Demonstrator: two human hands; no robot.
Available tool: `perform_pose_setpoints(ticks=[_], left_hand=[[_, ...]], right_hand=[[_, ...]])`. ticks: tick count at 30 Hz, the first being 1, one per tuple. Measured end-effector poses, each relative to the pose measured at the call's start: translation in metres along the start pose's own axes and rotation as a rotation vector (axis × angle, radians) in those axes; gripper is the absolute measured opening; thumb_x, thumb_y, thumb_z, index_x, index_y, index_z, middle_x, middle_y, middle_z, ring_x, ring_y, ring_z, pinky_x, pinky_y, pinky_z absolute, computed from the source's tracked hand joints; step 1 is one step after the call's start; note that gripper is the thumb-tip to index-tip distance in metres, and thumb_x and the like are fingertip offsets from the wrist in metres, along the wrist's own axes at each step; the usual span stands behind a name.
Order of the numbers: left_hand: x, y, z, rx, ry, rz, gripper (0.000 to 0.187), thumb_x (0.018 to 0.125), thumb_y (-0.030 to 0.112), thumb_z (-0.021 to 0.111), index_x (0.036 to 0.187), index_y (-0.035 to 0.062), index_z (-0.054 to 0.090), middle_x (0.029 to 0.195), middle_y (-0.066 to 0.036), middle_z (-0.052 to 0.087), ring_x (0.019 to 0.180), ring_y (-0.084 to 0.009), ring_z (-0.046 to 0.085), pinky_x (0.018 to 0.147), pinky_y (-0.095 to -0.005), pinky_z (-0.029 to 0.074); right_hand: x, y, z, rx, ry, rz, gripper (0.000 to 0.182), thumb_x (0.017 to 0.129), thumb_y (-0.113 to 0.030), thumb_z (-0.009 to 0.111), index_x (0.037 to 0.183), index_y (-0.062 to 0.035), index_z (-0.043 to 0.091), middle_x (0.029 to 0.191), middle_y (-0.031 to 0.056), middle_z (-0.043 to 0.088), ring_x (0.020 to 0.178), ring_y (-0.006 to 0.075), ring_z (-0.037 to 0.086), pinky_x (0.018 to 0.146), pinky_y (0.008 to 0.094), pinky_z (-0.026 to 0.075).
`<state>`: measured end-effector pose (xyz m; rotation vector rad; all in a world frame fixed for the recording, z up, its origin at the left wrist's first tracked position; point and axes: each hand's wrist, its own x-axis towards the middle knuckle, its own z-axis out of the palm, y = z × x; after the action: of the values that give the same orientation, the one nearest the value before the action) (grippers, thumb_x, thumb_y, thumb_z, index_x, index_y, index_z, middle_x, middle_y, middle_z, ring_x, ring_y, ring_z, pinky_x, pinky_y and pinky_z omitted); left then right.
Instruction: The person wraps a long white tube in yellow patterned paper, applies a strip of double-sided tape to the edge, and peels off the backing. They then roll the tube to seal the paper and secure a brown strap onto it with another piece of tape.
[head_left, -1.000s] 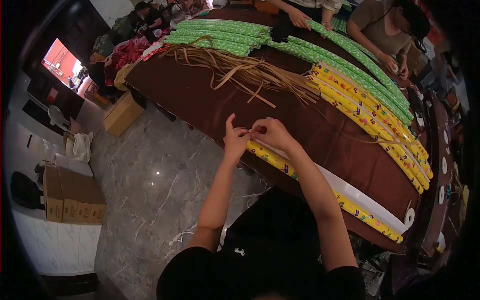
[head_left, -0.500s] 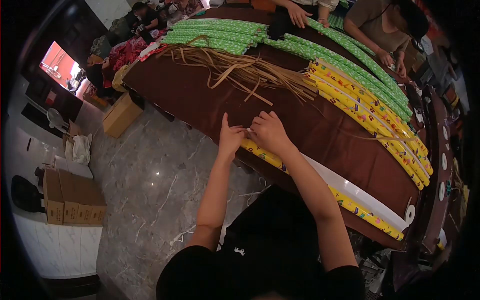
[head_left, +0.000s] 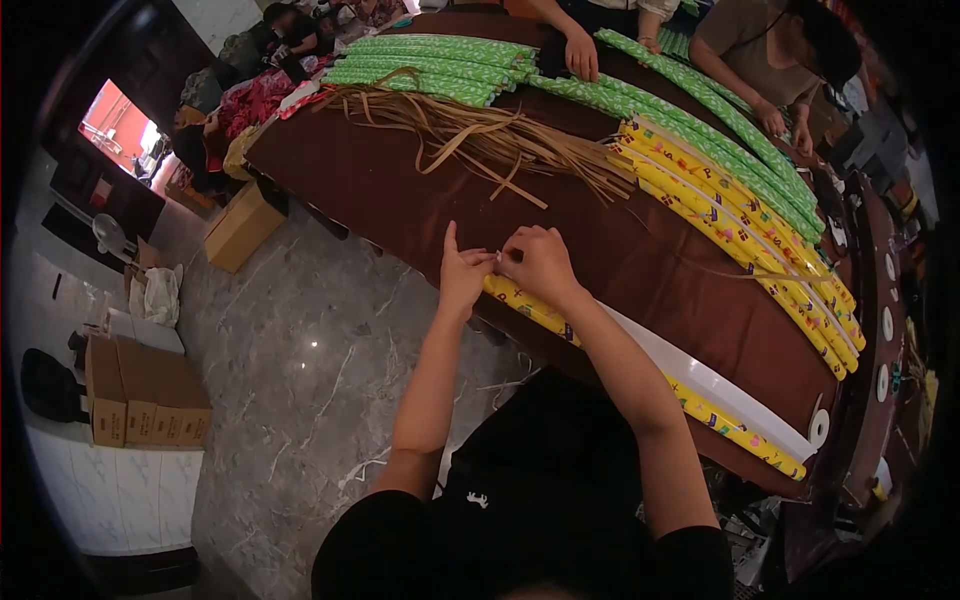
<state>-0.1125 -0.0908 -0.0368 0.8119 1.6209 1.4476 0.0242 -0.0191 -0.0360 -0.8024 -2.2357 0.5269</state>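
A yellow patterned paper roll (head_left: 735,432), with a white sheet edge (head_left: 690,365) showing beside it, lies along the near edge of the brown-covered table (head_left: 370,190). At its left end is my left hand (head_left: 464,278), index finger pointing up and the other fingers bent towards my right hand. My right hand (head_left: 538,265) is closed in a pinch just beside it, over the roll. Something small and whitish shows between the fingertips, too small to name.
Brown strips (head_left: 480,135) lie across the table's middle. Green rolls (head_left: 430,60) and yellow rolls (head_left: 740,235) are beyond and to the right. A white tape roll (head_left: 819,428) stands near the right end. Co-workers' hands (head_left: 581,55) are at the far side.
My right hand has shifted slightly right, its fingers more tightly pinched. My left hand has barely moved. A co-worker's hand across the table has moved left and down onto the green rolls.
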Motion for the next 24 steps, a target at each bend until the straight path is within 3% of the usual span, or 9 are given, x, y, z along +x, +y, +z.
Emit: perform_pose_setpoints(ticks=[4,6,9,11,14,15,17,21,24], left_hand=[[0.003,-0.007,-0.002,-0.022,-0.019,0.031,0.094,0.078,-0.012,0.062,0.155,0.0097,0.011,0.106,-0.017,0.065,0.098,-0.0197,0.064,0.090,-0.0309,0.050],[0.005,-0.012,-0.003,-0.019,-0.026,0.064,0.094,0.078,-0.011,0.061,0.155,0.0101,0.012,0.104,-0.016,0.066,0.098,-0.0198,0.064,0.090,-0.0318,0.050],[0.009,-0.020,-0.004,0.203,-0.007,0.211,0.089,0.079,-0.011,0.060,0.154,0.0120,0.018,0.097,-0.013,0.070,0.100,-0.0183,0.064,0.092,-0.0320,0.049],[0.011,-0.024,-0.004,0.400,0.035,0.359,0.086,0.080,0.001,0.066,0.153,0.0164,0.022,0.089,-0.006,0.074,0.099,-0.0185,0.065,0.100,-0.0368,0.040],[0.015,-0.021,-0.005,0.453,0.098,0.377,0.083,0.082,0.004,0.068,0.152,0.0175,0.026,0.089,-0.006,0.074,0.101,-0.0186,0.065,0.103,-0.0362,0.034],[0.016,-0.020,-0.006,0.453,0.098,0.379,0.083,0.082,0.004,0.068,0.152,0.0175,0.026,0.089,-0.006,0.074,0.101,-0.0186,0.065,0.103,-0.0362,0.034],[0.017,-0.019,-0.007,0.454,0.069,0.348,0.074,0.083,-0.002,0.067,0.148,0.0132,0.036,0.096,-0.010,0.072,0.096,-0.0172,0.066,0.092,-0.0310,0.048],[0.010,-0.005,-0.005,0.456,0.049,0.276,0.066,0.084,0.000,0.069,0.144,0.0106,0.044,0.095,-0.011,0.071,0.095,-0.0155,0.065,0.089,-0.0298,0.048],[0.017,-0.013,-0.008,0.273,-0.018,0.264,0.065,0.081,0.000,0.072,0.140,0.0128,0.049,0.089,-0.008,0.072,0.090,-0.0116,0.064,0.087,-0.0262,0.048]], right_hand=[[0.002,0.004,0.001,0.079,0.031,0.044,0.012,0.073,-0.018,0.070,0.075,-0.0061,0.069,0.077,0.0086,0.065,0.077,0.0278,0.063,0.070,0.0396,0.045],[0.003,0.003,-0.003,0.226,-0.037,0.261,0.015,0.077,-0.018,0.069,0.081,-0.0033,0.068,0.078,0.0114,0.068,0.075,0.0306,0.066,0.068,0.0397,0.050],[0.005,0.013,0.000,0.353,-0.053,0.308,0.017,0.079,-0.019,0.068,0.084,-0.0017,0.067,0.078,0.0138,0.069,0.073,0.0306,0.067,0.066,0.0380,0.052],[0.006,0.018,0.003,0.380,-0.047,0.318,0.018,0.079,-0.019,0.068,0.084,-0.0012,0.067,0.078,0.0139,0.068,0.073,0.0286,0.067,0.067,0.0368,0.052],[0.007,0.023,0.006,0.453,-0.059,0.352,0.019,0.079,-0.018,0.068,0.084,-0.0001,0.067,0.077,0.0135,0.068,0.073,0.0249,0.067,0.068,0.0349,0.051],[0.007,0.023,0.005,0.500,-0.076,0.379,0.020,0.079,-0.018,0.068,0.084,0.0004,0.067,0.077,0.0131,0.068,0.072,0.0233,0.067,0.068,0.0341,0.051],[0.007,0.022,0.004,0.510,-0.080,0.386,0.020,0.079,-0.018,0.068,0.084,0.0009,0.066,0.077,0.0128,0.067,0.072,0.0222,0.066,0.068,0.0335,0.050],[0.008,0.025,0.006,0.520,-0.093,0.399,0.020,0.079,-0.018,0.068,0.083,0.0012,0.066,0.076,0.0123,0.067,0.070,0.0210,0.065,0.068,0.0330,0.050],[0.008,0.026,0.007,0.540,-0.084,0.397,0.018,0.078,-0.017,0.068,0.083,0.0010,0.067,0.075,0.0118,0.067,0.069,0.0203,0.064,0.067,0.0328,0.050]])
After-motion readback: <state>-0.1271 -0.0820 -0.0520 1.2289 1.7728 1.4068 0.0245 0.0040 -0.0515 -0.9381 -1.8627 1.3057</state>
